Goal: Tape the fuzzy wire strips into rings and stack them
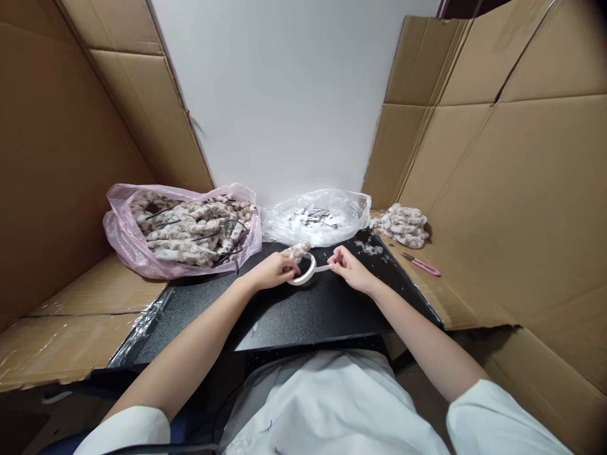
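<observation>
Over the black table point(294, 316), my left hand point(272, 270) is closed around a fluffy beige-white piece point(298, 251) and the side of a white tape roll point(310, 270). A short strip of tape point(322, 268) runs from the roll to my right hand point(349, 268), whose fingers are pinched on its end. Part of the fluffy piece shows above my left fingers; the rest is hidden by the hand. Behind my hands lies a clear plastic bag point(289, 230) with small flat metallic pieces point(317, 218) in it.
At the left, a pink plastic bag point(116, 221) holds many fluffy pieces point(190, 230) with black cords. Some fluffy pieces point(403, 225) are piled at the right, near pink-handled snips point(424, 265). Lint point(370, 248) lies on the table. Cardboard walls point(521, 189) stand on both sides.
</observation>
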A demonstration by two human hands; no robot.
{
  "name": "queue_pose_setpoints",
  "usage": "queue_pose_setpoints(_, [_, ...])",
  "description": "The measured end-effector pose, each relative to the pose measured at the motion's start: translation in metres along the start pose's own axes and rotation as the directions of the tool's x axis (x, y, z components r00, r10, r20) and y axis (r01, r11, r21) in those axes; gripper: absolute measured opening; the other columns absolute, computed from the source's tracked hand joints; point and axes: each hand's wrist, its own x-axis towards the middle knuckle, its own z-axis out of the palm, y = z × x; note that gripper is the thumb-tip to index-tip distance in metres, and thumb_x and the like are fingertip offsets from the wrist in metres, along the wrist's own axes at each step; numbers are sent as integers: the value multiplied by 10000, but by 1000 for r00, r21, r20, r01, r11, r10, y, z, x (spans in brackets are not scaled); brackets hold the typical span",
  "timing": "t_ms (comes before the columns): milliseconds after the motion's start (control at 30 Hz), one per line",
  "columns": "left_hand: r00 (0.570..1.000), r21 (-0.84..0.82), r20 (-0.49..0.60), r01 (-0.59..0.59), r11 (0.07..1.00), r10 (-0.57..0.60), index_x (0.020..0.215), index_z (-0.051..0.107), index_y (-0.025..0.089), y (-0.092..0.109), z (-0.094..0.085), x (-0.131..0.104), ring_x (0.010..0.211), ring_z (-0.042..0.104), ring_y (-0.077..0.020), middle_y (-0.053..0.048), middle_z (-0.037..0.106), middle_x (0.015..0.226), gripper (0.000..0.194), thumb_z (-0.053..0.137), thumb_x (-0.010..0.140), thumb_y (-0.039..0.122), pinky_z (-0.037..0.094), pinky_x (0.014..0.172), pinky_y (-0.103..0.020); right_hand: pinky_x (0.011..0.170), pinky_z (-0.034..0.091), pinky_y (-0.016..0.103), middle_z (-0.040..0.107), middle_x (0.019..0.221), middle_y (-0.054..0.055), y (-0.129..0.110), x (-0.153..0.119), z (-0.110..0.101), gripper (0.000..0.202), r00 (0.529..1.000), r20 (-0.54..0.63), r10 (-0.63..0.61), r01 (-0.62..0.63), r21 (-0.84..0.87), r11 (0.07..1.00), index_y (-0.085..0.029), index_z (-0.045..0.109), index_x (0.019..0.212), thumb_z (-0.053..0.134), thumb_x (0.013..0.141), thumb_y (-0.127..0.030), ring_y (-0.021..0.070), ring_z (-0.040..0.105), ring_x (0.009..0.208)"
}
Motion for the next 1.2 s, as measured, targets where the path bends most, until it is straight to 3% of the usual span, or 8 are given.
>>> queue_pose_setpoints(167, [998,50,39,-56,997,54,832,695,158,5,2,2,673,507,-143,-28,592,733,315,664,741,458,346,609,-240,615,296,249,437,733,-60,5,-1,1,279,999,-45,17,-19,-44,999,-227,309,766,577,732,-297,98,345,603])
queue_pose_setpoints(267, [995,99,26,-94,991,92,658,635,155,3,4,3,633,460,-133,-13,530,638,334,591,818,445,315,602,-245,606,283,247,435,748,-54,2,-9,4,297,999,-30,14,-15,-28,999,-227,295,758,578,756,-316,98,327,607])
queue_pose_setpoints(533, [995,126,-18,-97,987,100,506,445,168,5,6,7,521,355,-108,25,394,515,452,554,847,444,256,553,-260,660,320,262,426,817,-21,-34,-72,22,256,997,70,-33,31,32,999,-230,298,778,504,885,-339,120,365,698])
queue_pose_setpoints(733, [991,68,42,-129,989,127,578,493,169,11,6,4,561,398,-115,19,446,577,215,543,782,213,310,597,-247,678,364,280,433,800,-16,-13,-76,-5,142,984,-156,88,-118,-196,974,-227,387,842,491,823,-320,136,428,702])
queue_pose_setpoints(867, [992,66,67,-116,991,111,616,539,164,18,5,4,570,407,-118,16,481,587,125,524,740,158,344,667,-251,700,385,309,500,812,-2,-20,-73,-14,132,972,-182,149,-226,-548,806,-222,452,922,478,808,-282,159,471,719])
queue_pose_setpoints(967, [990,72,78,-122,990,117,621,544,164,24,6,6,576,409,-114,18,497,605,100,533,716,139,351,704,-253,779,379,375,563,920,53,-40,-68,-11,222,957,-276,90,-283,-813,509,-212,513,933,549,800,-386,230,512,876])
queue_pose_setpoints(1033, [989,73,79,-130,989,125,613,542,163,27,7,7,587,418,-115,15,503,616,99,532,706,130,352,699,-248,818,363,411,572,989,88,-51,-61,-4,305,950,-311,5,-294,-891,345,-202,548,939,563,798,-472,272,508,955])
queue_pose_setpoints(1200, [991,76,70,-120,990,114,615,559,162,26,8,7,576,422,-114,14,498,603,81,545,693,143,343,643,-241,853,349,418,591,1035,102,-63,-37,26,450,997,-73,-20,-64,-954,293,-200,593,1008,576,769,-581,278,498,1000])
